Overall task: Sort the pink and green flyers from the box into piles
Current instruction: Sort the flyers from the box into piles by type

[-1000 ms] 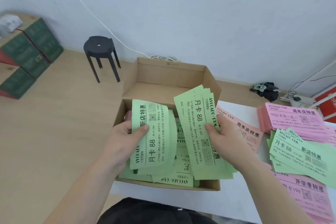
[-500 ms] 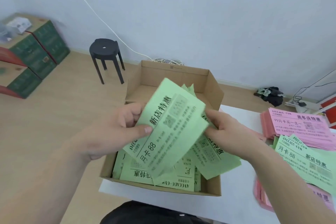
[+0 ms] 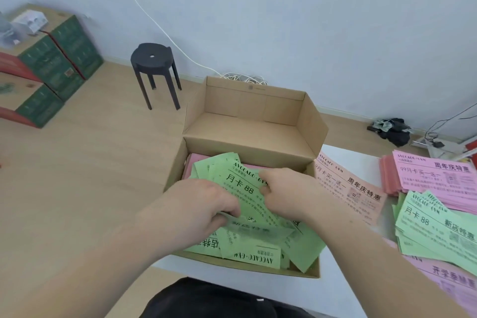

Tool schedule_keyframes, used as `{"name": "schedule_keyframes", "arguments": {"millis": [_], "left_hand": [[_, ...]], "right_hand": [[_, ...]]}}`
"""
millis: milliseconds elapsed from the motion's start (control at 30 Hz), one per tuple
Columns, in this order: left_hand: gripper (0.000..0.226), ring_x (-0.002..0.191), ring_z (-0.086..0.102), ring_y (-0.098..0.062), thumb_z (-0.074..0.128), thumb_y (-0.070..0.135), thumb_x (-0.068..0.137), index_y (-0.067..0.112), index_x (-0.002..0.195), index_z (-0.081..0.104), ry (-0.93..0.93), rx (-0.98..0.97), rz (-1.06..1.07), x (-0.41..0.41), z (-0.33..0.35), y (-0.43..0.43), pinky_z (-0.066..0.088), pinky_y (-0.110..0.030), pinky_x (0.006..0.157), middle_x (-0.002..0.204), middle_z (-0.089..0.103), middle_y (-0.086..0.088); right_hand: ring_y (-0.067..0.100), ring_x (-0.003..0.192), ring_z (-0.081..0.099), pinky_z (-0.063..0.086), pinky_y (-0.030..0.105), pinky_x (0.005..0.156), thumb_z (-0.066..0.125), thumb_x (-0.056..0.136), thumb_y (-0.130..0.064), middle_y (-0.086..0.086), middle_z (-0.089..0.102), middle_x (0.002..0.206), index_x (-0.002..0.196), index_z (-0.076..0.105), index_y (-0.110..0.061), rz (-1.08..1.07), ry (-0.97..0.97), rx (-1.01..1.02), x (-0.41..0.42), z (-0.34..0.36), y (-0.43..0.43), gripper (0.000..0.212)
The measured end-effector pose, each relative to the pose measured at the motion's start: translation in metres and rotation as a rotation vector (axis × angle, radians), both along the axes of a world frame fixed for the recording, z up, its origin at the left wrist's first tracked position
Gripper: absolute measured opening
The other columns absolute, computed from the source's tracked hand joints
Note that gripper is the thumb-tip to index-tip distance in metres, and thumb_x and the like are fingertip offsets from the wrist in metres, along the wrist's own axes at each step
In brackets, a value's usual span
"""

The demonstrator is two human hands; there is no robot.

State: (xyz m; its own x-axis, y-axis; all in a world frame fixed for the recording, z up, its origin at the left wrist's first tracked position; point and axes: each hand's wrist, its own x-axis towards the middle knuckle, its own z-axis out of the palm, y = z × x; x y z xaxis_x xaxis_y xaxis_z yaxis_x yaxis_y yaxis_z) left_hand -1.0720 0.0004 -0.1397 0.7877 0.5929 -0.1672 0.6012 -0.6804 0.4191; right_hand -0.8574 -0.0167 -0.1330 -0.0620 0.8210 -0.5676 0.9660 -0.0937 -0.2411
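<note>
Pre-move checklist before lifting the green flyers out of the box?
1. Left hand grips the green flyers: ok.
2. Right hand pinches the same bundle: ok.
3. Bundle squared up: not ok, sheets are fanned.
4. No pink mixed into the bundle: cannot tell; pink flyers lie underneath in the box.
5. Green pile has its top uncovered: ok.

A black stool (image 3: 152, 59) stands on the wooden floor (image 3: 77, 175) left of centre, green-and-red cartons (image 3: 51, 64) are stacked at upper left, a white cable (image 3: 240, 77) descends the wall (image 3: 309, 20), and dark cloth (image 3: 392, 129) lies far right.
</note>
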Motion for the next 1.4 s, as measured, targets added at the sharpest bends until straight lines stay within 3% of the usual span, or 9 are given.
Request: {"name": "schedule_keyframes", "arguments": {"millis": [233,333,467,600,867,1000,1167,1300,1400], "left_hand": [[0.022,0.084,0.059,-0.007,0.077,0.024,0.081,0.033,0.091,0.060,-0.234,0.075,0.108,0.005,-0.032,0.003,0.054,-0.030,0.070,0.087,0.065,0.018],[0.036,0.085,0.049,-0.011,0.083,0.019,0.076,0.028,0.090,0.051,-0.327,0.142,0.165,0.003,-0.036,-0.004,0.047,-0.034,0.070,0.090,0.056,0.014],[0.058,0.122,0.054,-0.026,0.090,0.040,0.064,0.026,0.114,0.064,-0.085,0.242,0.191,-0.012,-0.043,0.000,0.046,-0.047,0.095,0.128,0.059,0.004],[0.027,0.072,0.066,-0.018,0.088,0.028,0.072,0.029,0.087,0.066,-0.020,0.199,0.025,-0.032,-0.052,0.001,0.056,-0.034,0.060,0.078,0.064,0.014],[0.017,0.069,0.063,-0.014,0.051,0.046,0.087,0.033,0.086,0.061,0.053,0.206,0.128,-0.061,-0.053,-0.014,0.049,-0.030,0.044,0.076,0.057,0.015],[0.029,0.077,0.065,-0.010,0.039,0.054,0.093,0.038,0.098,0.062,0.032,0.121,0.168,-0.064,-0.053,-0.006,0.053,-0.031,0.055,0.088,0.061,0.017],[0.022,0.097,0.056,-0.005,0.053,0.049,0.100,0.038,0.117,0.063,0.081,-0.076,0.113,-0.060,-0.045,-0.004,0.037,-0.010,0.072,0.110,0.058,0.017],[0.026,0.105,0.060,-0.006,0.047,0.054,0.093,0.042,0.113,0.059,0.105,-0.030,0.072,-0.044,-0.046,-0.007,0.053,-0.032,0.082,0.109,0.059,0.019],[0.024,0.108,0.060,-0.009,0.050,0.049,0.098,0.039,0.119,0.057,0.208,0.027,0.110,-0.043,-0.043,-0.008,0.052,-0.036,0.086,0.111,0.059,0.017]], "right_hand": [[0.019,0.092,0.058,0.047,0.038,0.082,0.029,0.109,-0.044,-0.009,0.057,0.087,0.090,0.047,-0.026,-0.036,0.236,-0.018,-0.010,-0.004,-0.019,0.031],[0.012,0.080,0.056,0.045,0.036,0.072,0.037,0.104,-0.059,-0.009,0.057,0.083,0.090,0.047,-0.030,-0.012,0.275,-0.010,-0.012,-0.005,-0.036,0.033],[0.019,0.109,0.060,0.052,0.038,0.086,0.043,0.106,-0.041,-0.009,0.064,0.116,0.124,0.053,-0.032,0.170,0.095,0.054,-0.012,-0.016,-0.043,0.022],[0.010,0.121,0.057,0.050,0.033,0.095,0.050,0.102,-0.050,-0.019,0.061,0.130,0.133,0.053,-0.041,0.110,0.070,0.056,-0.002,-0.012,-0.048,0.032],[0.019,0.109,0.060,0.044,0.034,0.073,0.033,0.109,-0.045,-0.011,0.058,0.114,0.120,0.049,-0.036,0.101,-0.142,0.022,0.009,-0.018,-0.066,0.022],[0.020,0.107,0.060,0.046,0.035,0.075,0.031,0.110,-0.048,-0.010,0.056,0.117,0.128,0.046,-0.042,0.115,-0.137,0.030,0.008,-0.015,-0.061,0.024],[0.012,0.114,0.059,0.050,0.033,0.089,0.041,0.104,-0.059,-0.016,0.057,0.122,0.130,0.050,-0.043,0.093,-0.082,0.014,0.010,-0.011,-0.061,0.032],[0.013,0.120,0.057,0.051,0.035,0.093,0.042,0.106,-0.050,-0.016,0.057,0.127,0.131,0.051,-0.039,0.095,-0.073,0.034,0.006,-0.013,-0.058,0.028],[0.014,0.121,0.056,0.052,0.036,0.094,0.042,0.107,-0.047,-0.015,0.056,0.128,0.133,0.050,-0.037,0.094,-0.054,0.035,0.005,-0.014,-0.059,0.029]]}}
